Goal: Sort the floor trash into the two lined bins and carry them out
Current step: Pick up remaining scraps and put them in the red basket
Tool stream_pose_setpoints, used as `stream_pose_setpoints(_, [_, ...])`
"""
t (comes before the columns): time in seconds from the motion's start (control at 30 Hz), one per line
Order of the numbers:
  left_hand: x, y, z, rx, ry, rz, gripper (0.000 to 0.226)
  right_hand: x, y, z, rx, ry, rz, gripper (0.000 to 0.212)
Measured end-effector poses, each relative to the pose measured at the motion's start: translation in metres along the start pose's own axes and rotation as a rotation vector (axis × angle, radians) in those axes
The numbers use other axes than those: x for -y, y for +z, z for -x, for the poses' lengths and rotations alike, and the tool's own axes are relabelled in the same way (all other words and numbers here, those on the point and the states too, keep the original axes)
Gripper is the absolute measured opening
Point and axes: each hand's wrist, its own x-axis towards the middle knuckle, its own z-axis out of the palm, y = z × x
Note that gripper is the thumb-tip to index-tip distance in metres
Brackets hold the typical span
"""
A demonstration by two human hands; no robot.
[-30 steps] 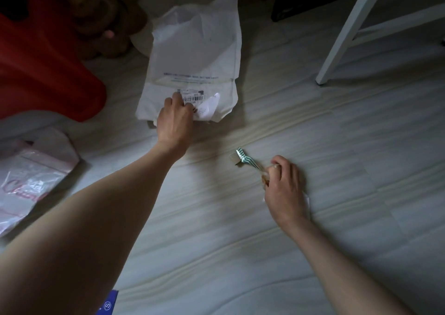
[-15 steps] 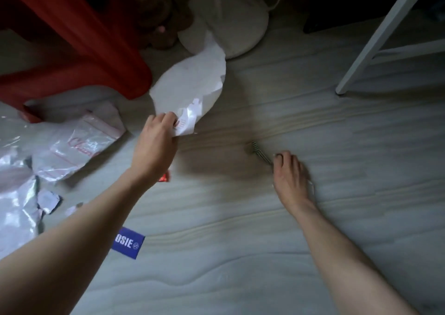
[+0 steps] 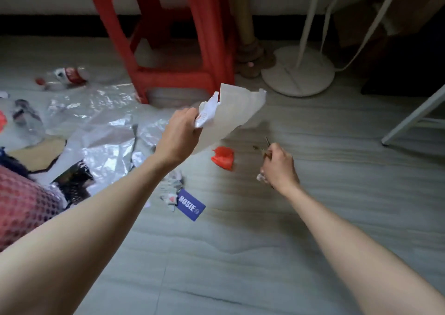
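- Gripping a crumpled white mailer bag [image 3: 231, 112], the left hand [image 3: 180, 134] holds it up off the floor.
- Right hand [image 3: 279, 165] is pinched shut on a small striped wrapper [image 3: 266, 143].
- Red scrap [image 3: 222, 157] lies on the floor between both hands; blue BOSIE tag [image 3: 191, 206] sits under the left forearm.

Two bare forearms, no sleeves, watch or rings visible; left hand [image 3: 179, 134] at ten o'clock, right hand [image 3: 279, 166] at two.

Too small and blurred to identify: scrap [image 3: 266, 144] pinched in right hand [image 3: 279, 166]. Left of left hand [image 3: 179, 135], red mesh [image 3: 21, 201] cut off by edge.
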Motion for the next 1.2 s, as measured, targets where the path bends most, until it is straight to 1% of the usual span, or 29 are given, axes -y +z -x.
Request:
stream_pose_setpoints(0.13, [0.05, -0.083, 0.005, -0.177, -0.086, 0.02, 0.018, 0.095, 0.009, 0.006, 0.009, -0.147, -0.013, 0.012])
stream_pose_setpoints(0.17, [0.064, -0.104, 0.01, -0.231, -0.092, 0.032, 0.018, 0.121, 0.012, 0.008, -0.002, -0.197, -0.025, 0.014])
stream_pose_setpoints(0.23, [0.089, -0.146, 0.024, -0.327, -0.088, 0.028, 0.019, 0.174, 0.018, 0.015, -0.036, -0.304, -0.065, 0.026])
stream_pose_setpoints(0.27, [0.099, -0.163, 0.033, -0.359, -0.087, 0.017, 0.019, 0.197, 0.021, 0.018, -0.053, -0.344, -0.088, 0.027])
stream_pose_setpoints(0.33, [0.123, -0.2, 0.051, -0.438, -0.094, -0.009, 0.018, 0.245, 0.028, 0.028, -0.075, -0.412, -0.107, 0.019])
stream_pose_setpoints(0.43, [0.159, -0.259, 0.085, -0.549, -0.134, -0.09, 0.017, 0.317, 0.045, 0.047, -0.08, -0.5, -0.155, 0.011])
stream_pose_setpoints(0.57, [0.194, -0.326, 0.133, -0.704, -0.192, -0.182, 0.014, 0.392, 0.066, 0.077, -0.058, -0.573, -0.22, 0.015])
stream_pose_setpoints(0.7, [0.215, -0.369, 0.177, -0.765, -0.257, -0.35, 0.007, 0.454, 0.089, 0.106, -0.028, -0.655, -0.279, 0.017])
stream_pose_setpoints(0.73, [0.218, -0.375, 0.187, -0.759, -0.279, -0.411, 0.01, 0.467, 0.096, 0.113, -0.017, -0.676, -0.285, 0.018])
stream_pose_setpoints(0.83, [0.228, -0.377, 0.211, -0.675, -0.368, -0.573, 0.019, 0.49, 0.112, 0.131, 0.003, -0.718, -0.303, 0.018])
stream_pose_setpoints(0.9, [0.233, -0.37, 0.225, -0.595, -0.419, -0.613, 0.025, 0.496, 0.124, 0.142, 0.025, -0.726, -0.307, 0.019])
stream_pose_setpoints(0.97, [0.236, -0.356, 0.234, -0.438, -0.513, -0.56, 0.03, 0.493, 0.134, 0.149, 0.05, -0.723, -0.294, 0.018])
stream_pose_setpoints(1.07, [0.242, -0.322, 0.245, -0.152, -0.656, -0.469, 0.032, 0.479, 0.149, 0.153, 0.103, -0.732, -0.252, 0.015])
stream_pose_setpoints(1.2, [0.254, -0.277, 0.255, 0.048, -0.694, -0.355, 0.035, 0.458, 0.161, 0.154, 0.128, -0.775, -0.146, 0.012])
